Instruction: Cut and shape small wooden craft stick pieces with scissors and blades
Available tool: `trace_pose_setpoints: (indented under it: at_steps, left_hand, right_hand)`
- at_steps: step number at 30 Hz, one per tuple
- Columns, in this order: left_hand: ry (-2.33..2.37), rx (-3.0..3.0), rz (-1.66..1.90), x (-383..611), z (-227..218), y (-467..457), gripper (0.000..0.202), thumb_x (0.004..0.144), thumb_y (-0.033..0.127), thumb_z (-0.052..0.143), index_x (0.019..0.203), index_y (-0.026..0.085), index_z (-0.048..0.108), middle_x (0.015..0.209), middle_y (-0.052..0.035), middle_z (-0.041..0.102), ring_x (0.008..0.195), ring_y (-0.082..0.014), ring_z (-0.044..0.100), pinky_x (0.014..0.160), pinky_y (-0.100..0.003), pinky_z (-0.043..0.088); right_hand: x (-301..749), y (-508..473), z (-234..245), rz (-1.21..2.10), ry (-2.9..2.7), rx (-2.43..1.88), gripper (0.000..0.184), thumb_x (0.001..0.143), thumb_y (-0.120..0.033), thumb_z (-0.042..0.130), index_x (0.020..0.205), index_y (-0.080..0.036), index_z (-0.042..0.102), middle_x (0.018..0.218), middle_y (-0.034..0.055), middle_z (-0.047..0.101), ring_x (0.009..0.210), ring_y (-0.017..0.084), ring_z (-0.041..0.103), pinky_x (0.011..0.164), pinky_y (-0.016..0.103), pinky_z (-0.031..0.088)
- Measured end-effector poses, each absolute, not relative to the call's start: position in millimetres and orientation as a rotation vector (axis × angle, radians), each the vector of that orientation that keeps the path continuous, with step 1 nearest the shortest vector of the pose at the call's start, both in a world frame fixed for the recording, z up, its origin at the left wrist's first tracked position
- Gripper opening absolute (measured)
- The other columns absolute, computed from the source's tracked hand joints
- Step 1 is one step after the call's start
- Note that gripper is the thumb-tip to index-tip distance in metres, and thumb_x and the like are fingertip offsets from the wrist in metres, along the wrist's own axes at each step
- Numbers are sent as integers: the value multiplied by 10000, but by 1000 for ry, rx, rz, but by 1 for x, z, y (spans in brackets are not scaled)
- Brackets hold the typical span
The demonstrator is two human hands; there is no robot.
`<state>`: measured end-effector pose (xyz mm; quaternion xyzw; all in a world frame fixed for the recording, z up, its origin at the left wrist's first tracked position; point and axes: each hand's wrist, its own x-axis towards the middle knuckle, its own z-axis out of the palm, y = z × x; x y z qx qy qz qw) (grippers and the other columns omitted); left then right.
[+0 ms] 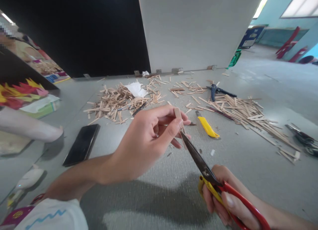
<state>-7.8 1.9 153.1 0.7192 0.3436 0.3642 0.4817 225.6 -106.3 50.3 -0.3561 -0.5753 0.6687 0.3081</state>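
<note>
**Scissors meet a craft stick above a littered floor**

A grey floor (260, 163) carries the scene, backed by a pale upright board (196, 28). Beyond the left hand, a wide scatter of wooden sticks (119, 102) lies with a white scrap of paper among them; a second, longer spread of sticks (245, 114) runs off to the right of that hand. A black phone (81, 144) lies flat to the left of the left hand's wrist. The left hand (144, 144) is raised at centre, its fingers (171, 127) pinched shut on a small wooden stick (178, 113), held roughly upright. Below and right of it, the right hand (228, 200) grips the red and yellow handles of a pair of scissors (201, 162), fingers curled through the loops; the dark blades point up to the stick and appear nearly closed at its lower end. A yellow utility knife (207, 126) rests on the floor just right of the left hand, near the scissor tips.
</note>
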Motion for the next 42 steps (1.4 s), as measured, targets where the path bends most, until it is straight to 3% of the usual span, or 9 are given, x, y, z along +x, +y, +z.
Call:
trace_pose_setpoints:
  at_steps: [7, 14, 20, 28, 31, 36, 42]
  left_hand:
    - [790, 1735, 951, -11, 145, 4, 110, 1030, 344, 682, 990, 244, 704, 996, -5, 842, 687, -160, 793, 634, -249, 733]
    - [811, 1772, 960, -11, 143, 5, 90, 1038, 313, 660, 979, 259, 702, 1011, -5, 832, 746, -169, 803, 646, -260, 750]
    - [793, 1806, 983, -9, 143, 3, 112, 1055, 256, 619, 958, 250, 675, 999, -18, 801, 1049, -225, 817, 672, -244, 750]
    - [752, 1821, 986, -10, 140, 3, 124, 1080, 273, 630, 995, 189, 663, 1016, -46, 774, 1113, -245, 805, 678, -227, 735]
    - [751, 1837, 979, -10, 140, 3, 120, 1084, 260, 626, 992, 188, 654, 1022, -44, 779, 1084, -231, 809, 684, -214, 728]
    - [763, 1865, 971, -10, 141, 3, 126, 1086, 257, 628, 982, 186, 642, 1017, -24, 800, 784, -127, 796, 670, -182, 711]
    - [776, 1864, 972, -10, 141, 4, 121, 1087, 274, 625, 1003, 189, 648, 1016, -26, 808, 838, -141, 807, 673, -175, 709]
  right_hand:
    - [227, -107, 47, 1794, -1464, -930, 670, 943, -889, 532, 981, -220, 523, 856, 31, 632, 541, 83, 514, 519, 219, 449]
    - [224, -107, 46, 1714, -1503, -1001, 699, 958, -894, 480, 882, -204, 566, 741, 3, 586, 489, 85, 478, 496, 235, 399]
    - [223, -107, 44, 1686, -1509, -1076, 728, 944, -920, 454, 778, -219, 558, 533, -43, 495, 437, 102, 429, 463, 243, 336]
    - [216, -102, 54, 1707, -1496, -1150, 761, 908, -959, 445, 684, -235, 517, 460, -65, 428, 354, 73, 340, 395, 220, 287]
    - [215, -102, 56, 1712, -1484, -1178, 772, 880, -982, 449, 671, -241, 511, 448, -61, 428, 348, 75, 338, 385, 224, 289]
    - [216, -103, 53, 1683, -1501, -1173, 766, 887, -976, 445, 656, -249, 513, 436, -46, 423, 384, 106, 398, 387, 240, 301]
    - [215, -102, 52, 1643, -1500, -1177, 739, 901, -955, 471, 657, -257, 490, 458, -48, 423, 409, 111, 429, 381, 228, 310]
